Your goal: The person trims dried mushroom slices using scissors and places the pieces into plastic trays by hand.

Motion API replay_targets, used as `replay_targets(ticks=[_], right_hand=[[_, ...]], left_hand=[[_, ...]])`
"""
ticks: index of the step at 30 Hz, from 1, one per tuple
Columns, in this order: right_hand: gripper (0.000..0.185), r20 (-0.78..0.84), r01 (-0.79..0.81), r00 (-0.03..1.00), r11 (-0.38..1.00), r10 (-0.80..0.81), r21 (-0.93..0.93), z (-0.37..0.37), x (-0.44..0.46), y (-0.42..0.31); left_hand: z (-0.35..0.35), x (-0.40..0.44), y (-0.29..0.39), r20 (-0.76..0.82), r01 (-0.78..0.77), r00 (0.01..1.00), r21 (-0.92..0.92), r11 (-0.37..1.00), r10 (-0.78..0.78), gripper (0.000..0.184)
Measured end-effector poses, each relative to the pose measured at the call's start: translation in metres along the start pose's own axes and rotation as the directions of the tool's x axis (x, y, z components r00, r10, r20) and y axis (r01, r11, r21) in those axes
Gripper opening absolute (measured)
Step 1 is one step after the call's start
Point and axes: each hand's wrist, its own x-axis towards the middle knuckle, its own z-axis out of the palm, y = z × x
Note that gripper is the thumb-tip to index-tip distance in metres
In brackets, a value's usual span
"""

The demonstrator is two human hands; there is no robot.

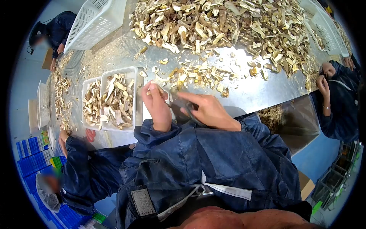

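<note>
Left hand (157,107): mine, raised above the near table edge; fingers and thumb pinched around a small pale mushroom piece (161,90).
Right hand (211,110): mine, curled around a dark-handled tool (195,117), index finger extended toward the left hand; the tool's far end is blurred, so I cannot tell whether it touches the piece.
Trimmings (200,74): loose bits, cream to yellow-brown, scattered on the metal table (274,87) just beyond my hands.
Main heap (225,24): sliced mushrooms, piled at the far side.
Tubs: two, white, side by side to my left, the nearer one (135,82) and the farther one (83,105), both containing slices.
Crates: white, slatted, one far left (95,24), one far right (331,34).
Co-workers: dark sleeve (91,160) at my left; another person's hands (324,89) at the right table edge.
</note>
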Motion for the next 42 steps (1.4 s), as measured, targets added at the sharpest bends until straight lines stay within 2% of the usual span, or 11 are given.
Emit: replay_targets(ticks=[4, 6, 9, 12, 16, 24, 26, 29, 32, 35, 42], right_hand=[[0.05, -0.121, -0.046, 0.991, 0.997, 0.054, 0.066, -0.007, 0.007, 0.014], [0.05, -0.101, -0.056, 0.993, 0.992, 0.068, 0.113, -0.006, 0.006, 0.018], [0.047, -0.113, -0.043, 0.991, 0.981, 0.065, 0.188, -0.001, 0.008, 0.016], [0.048, 0.087, -0.326, 0.944, 0.851, 0.319, 0.413, -0.009, 0.01, 0.016], [0.05, 0.042, -0.257, 0.96, 0.806, 0.278, 0.533, 0.0, 0.013, 0.022], [0.051, -0.053, -0.13, 0.975, 0.747, 0.216, 0.653, 0.0, 0.018, 0.038], [0.049, -0.044, -0.126, 0.976, 0.717, 0.214, 0.686, -0.003, 0.019, 0.037], [0.043, -0.023, -0.125, 0.98, 0.707, 0.196, 0.696, -0.002, 0.02, 0.043], [0.037, -0.007, -0.126, 0.983, 0.701, 0.184, 0.702, -0.004, 0.02, 0.043], [0.033, -0.004, -0.131, 0.981, 0.685, 0.192, 0.717, -0.006, 0.02, 0.043], [0.033, 0.002, -0.122, 0.983, 0.655, 0.181, 0.746, -0.004, 0.023, 0.047]], left_hand=[[0.004, -0.004, 0.011, 0.112, -0.059, 0.992, -0.058, 0.997, 0.066, 0.025], [0.002, 0.007, 0.015, 0.127, 0.241, 0.968, -0.23, 0.943, -0.216, 0.023], [-0.011, 0.031, 0.02, 0.305, 0.575, 0.818, -0.448, 0.685, -0.487, 0.019], [-0.016, 0.036, 0.023, 0.414, 0.586, 0.807, -0.479, 0.654, -0.42, 0.019], [-0.015, 0.037, 0.022, 0.478, 0.623, 0.781, -0.543, 0.564, -0.402, 0.02], [0.0, 0.057, 0.027, 0.344, 0.572, 0.819, -0.419, 0.705, -0.46, 0.03], [0.017, 0.073, 0.03, 0.246, 0.52, 0.854, -0.427, 0.74, -0.459, 0.026], [-0.001, 0.135, -0.01, 0.353, 0.241, 0.889, 0.182, 0.953, -0.292, 0.02], [0.028, 0.16, -0.021, 0.43, -0.239, 0.887, 0.738, 0.631, -0.168, 0.021], [0.037, 0.166, -0.037, 0.708, -0.716, 0.698, 0.692, 0.093, 0.109, 0.026], [0.036, 0.152, -0.011, 0.7, -0.696, 0.714, 0.705, 0.135, 0.024, 0.018]])
